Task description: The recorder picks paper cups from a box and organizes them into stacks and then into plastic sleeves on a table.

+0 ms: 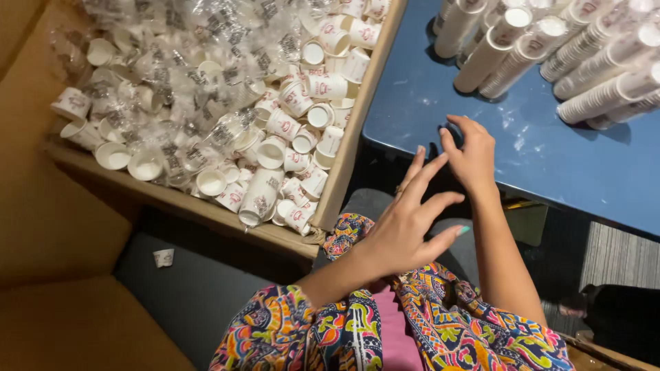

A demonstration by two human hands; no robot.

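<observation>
- The person sat beside a blue counter (550, 165), a bright patterned garment (344, 330) over the lap.
- The left hand (405, 227) hovered just off the counter's near corner, its fingers (430, 175) spread loose and grasping nothing.
- The right hand (471, 154) rested at the counter's near edge, fingers (447, 141) slightly curled and released, touching the blue top and holding nothing.
- Stacks of paper cups (550, 55) lay on their sides at the far part of the counter, well apart from both hands.
- To the left of the counter stood a big cardboard box (347, 158), its wall just beside the counter's edge.
- The box was full of loose small paper cups (295, 130), white with red print, heaped with clear plastic wrappers (179, 75).
- One lone cup (163, 257) lay on the dark floor (199, 295), well left of the counter and below the box.
</observation>
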